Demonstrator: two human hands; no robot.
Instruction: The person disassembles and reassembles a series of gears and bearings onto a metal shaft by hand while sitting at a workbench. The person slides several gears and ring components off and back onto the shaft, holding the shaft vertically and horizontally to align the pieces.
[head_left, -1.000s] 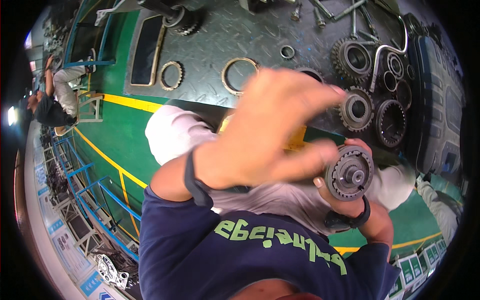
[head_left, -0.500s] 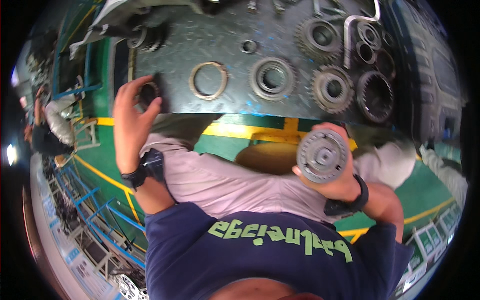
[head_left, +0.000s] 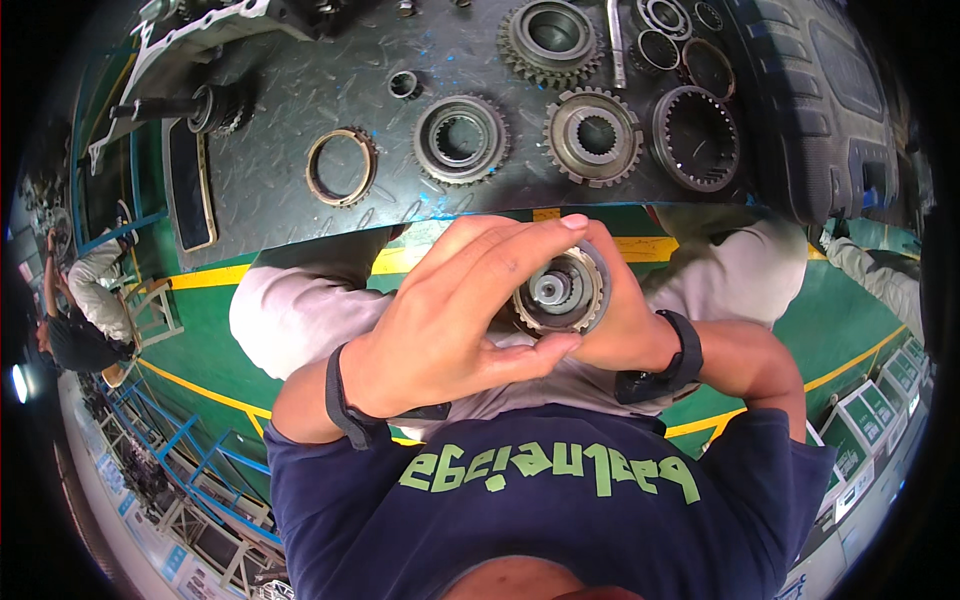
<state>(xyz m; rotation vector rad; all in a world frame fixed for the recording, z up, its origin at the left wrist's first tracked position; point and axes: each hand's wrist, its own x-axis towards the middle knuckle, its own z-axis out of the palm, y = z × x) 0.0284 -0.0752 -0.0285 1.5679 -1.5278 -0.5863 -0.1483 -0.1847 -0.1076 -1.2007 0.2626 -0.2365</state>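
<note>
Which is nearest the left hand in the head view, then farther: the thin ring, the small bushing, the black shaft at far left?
From the left hand:
1. Thin ring, on the plate just above the hand.
2. Small bushing, farther up the plate.
3. Black shaft, at the plate's far left corner.

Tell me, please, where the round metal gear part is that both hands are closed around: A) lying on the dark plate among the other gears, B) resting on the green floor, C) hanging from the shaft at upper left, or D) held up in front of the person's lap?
D: the left hand and right hand cup the gear part above the lap, off the dark plate.
</note>
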